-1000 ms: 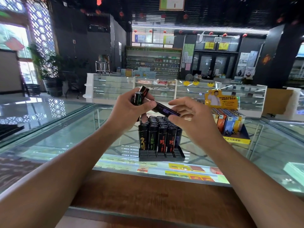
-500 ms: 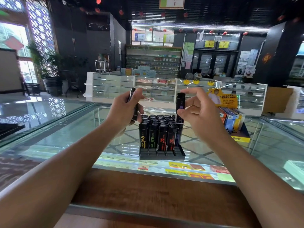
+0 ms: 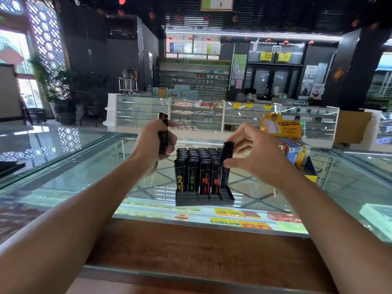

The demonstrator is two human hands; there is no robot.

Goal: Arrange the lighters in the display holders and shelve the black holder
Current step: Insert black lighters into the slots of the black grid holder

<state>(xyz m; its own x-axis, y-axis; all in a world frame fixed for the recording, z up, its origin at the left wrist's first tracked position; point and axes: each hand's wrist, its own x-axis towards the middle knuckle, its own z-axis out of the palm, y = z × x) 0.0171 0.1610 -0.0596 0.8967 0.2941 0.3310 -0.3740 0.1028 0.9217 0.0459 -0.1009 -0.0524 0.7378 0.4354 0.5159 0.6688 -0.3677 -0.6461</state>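
A black holder [image 3: 204, 198] stands on the glass counter, filled with several rows of black lighters [image 3: 199, 158] with coloured print. My right hand [image 3: 252, 158] pinches one upright black lighter with purple print [image 3: 226, 164] at the holder's front right corner, its lower end down among the front row. My left hand [image 3: 152, 143] is raised to the left of the holder and grips other black lighters [image 3: 163, 134] upright in its fist. A yellow holder [image 3: 297, 153] with coloured lighters stands further right.
The glass counter [image 3: 84, 170] stretches left and right, with a wooden ledge [image 3: 191, 247] along its near edge. Packs lie under the glass [image 3: 244, 217]. Display cases and shelves stand far behind across the shop floor.
My right hand has taken the purple-printed lighter from my left hand, turned it upright and lowered it to the holder's front right corner. My left hand stayed raised with its lighters.
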